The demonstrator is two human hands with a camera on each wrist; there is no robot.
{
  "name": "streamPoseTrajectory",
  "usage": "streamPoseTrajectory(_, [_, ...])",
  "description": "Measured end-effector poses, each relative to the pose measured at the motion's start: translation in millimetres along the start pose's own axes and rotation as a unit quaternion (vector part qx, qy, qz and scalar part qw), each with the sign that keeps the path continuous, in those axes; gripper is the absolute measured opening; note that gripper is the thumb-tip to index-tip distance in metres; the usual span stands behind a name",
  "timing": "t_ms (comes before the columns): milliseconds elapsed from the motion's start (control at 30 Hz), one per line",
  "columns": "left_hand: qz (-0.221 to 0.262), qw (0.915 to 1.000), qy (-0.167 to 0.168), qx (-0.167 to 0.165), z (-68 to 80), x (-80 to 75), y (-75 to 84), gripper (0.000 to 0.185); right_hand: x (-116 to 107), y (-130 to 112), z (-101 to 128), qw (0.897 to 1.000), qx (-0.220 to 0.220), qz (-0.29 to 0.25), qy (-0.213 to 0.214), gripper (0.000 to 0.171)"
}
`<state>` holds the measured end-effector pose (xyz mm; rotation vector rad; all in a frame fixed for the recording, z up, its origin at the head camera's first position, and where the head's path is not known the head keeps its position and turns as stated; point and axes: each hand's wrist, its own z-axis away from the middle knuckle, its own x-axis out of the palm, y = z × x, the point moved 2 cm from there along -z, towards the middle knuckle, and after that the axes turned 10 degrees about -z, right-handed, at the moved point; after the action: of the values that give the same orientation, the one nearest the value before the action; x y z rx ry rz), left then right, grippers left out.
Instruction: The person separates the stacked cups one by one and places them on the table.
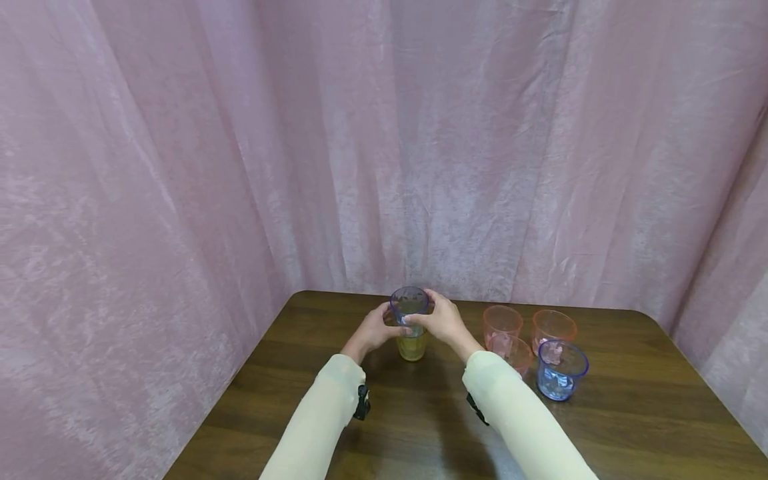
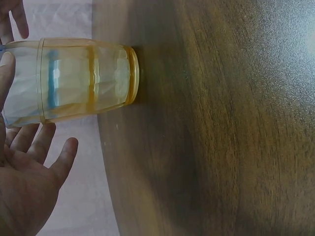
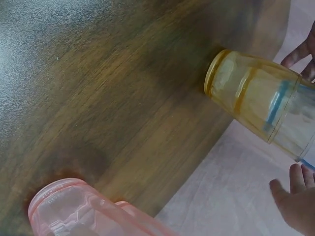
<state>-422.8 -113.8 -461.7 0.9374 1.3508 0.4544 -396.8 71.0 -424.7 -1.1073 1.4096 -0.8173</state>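
Observation:
A clear blue-rimmed cup [image 1: 410,301] sits upright in a yellow cup [image 1: 411,347], which stands on the table; two amber rings show in the yellow part in the wrist views. On the left side, my left hand [image 1: 373,331] curves round the blue cup, its thumb across the front near the yellow rim. My right hand [image 1: 443,320] grips the blue cup from the right, thumb in front and fingers at the far side of the rim. Inside the yellow cup, the blue cup's base [image 2: 52,78] shows as a blue band.
To the right stand several pinkish-orange cups [image 1: 503,320] close together, with another blue cup [image 1: 558,383] in front of them. The brown wooden table [image 1: 288,360] ends just behind the stack, at a pink curtain [image 1: 372,200].

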Motion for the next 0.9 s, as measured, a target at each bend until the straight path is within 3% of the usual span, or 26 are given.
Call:
streamPoseTrajectory(267, [0.005,1.0000,-0.007,-0.002,0.1,1.4,-0.7,0.080,-2,2,1,0.999,0.033,-0.017,0.012,0.086])
streamPoseTrajectory(633, [0.011,0.9999,-0.003,-0.003,2.9,1.1,1.3,0.079,1,-1,5,0.998,0.006,-0.057,0.034,0.087])
streamPoseTrajectory(900, [-0.013,0.9998,0.004,-0.011,1.8,0.7,0.8,0.084,-1,-9,6,0.995,-0.009,-0.082,0.048,0.090])
